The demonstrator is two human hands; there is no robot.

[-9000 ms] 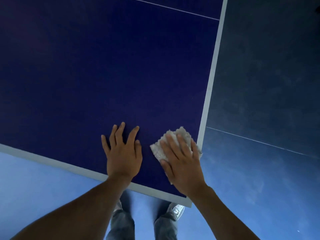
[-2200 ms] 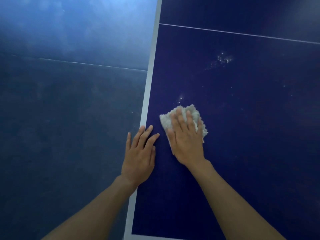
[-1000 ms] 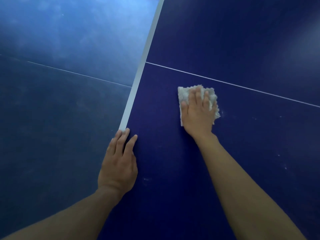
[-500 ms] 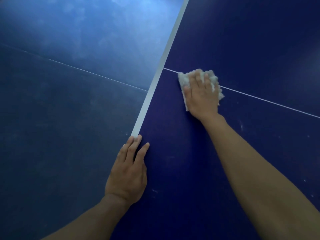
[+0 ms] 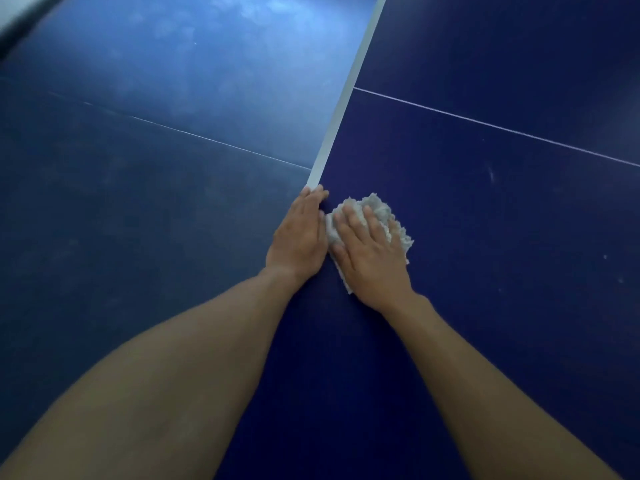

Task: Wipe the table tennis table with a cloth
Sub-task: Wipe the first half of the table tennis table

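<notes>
far left lies the blue floor (image 5: 138,202), below the bench; the white edge band (image 5: 341,98) runs up and away along the near-left border of the bench (image 5: 485,306); the left hand (image 5: 299,237) rests on that border, its fingers straight and close together, pointing up along the band and holding nothing; just beside it, touching or nearly so, the white cloth (image 5: 381,209) lies crumpled on the dark blue top; the right hand (image 5: 372,254) presses down on it, fingers a little apart and flat on the fabric, not curled round it; cloth pokes out ahead of the fingertips and to the right of the hand; the unwiped ground seems to lie rightward and farther off: a thin white line (image 5: 485,125) crosses the top beyond the cloth, and pale smudges (image 5: 491,175) sit well apart to its right; so the next stroke likely goes away from the left hand, carried by the right hand, which is nearer those marks.
</notes>
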